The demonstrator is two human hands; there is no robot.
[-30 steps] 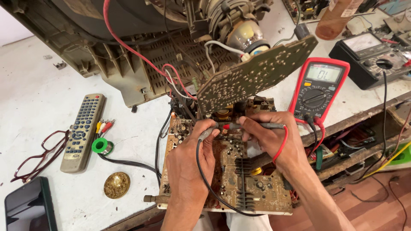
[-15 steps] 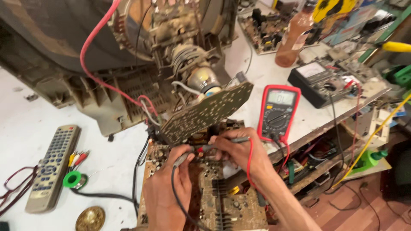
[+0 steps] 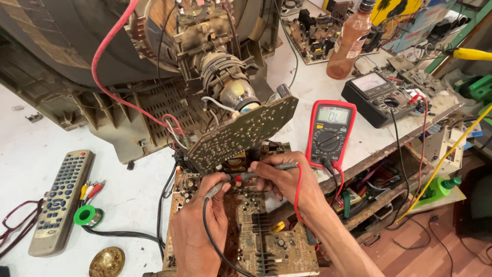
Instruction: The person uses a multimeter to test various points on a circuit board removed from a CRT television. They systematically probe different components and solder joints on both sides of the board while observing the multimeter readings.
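both probes held on near circuit board (image 3: 256, 231): left hand (image 3: 197, 233) pinching black probe (image 3: 218, 185), right hand (image 3: 287, 179) red probe (image 3: 279, 166); multimeter (image 3: 329, 134) already reading.

Left hand (image 3: 197, 231) and right hand (image 3: 287, 179) press black probe (image 3: 218, 185) and red probe (image 3: 274, 166) onto circuit board (image 3: 256, 231); red multimeter (image 3: 330, 131) on bench (image 3: 31, 154)

Your left hand (image 3: 197, 225) enters from 6 o'clock, back of the hand up, fingers curled shut and thumb tip pointing toward 1 o'clock. Your right forearm comes in from 5 o'clock, wrist bent toward 10 o'clock. Your right hand (image 3: 284, 179) sits at 1 o'clock of the left, fingers pinched closed, knuckles up. The two hands' fingertips lie just beside each other.
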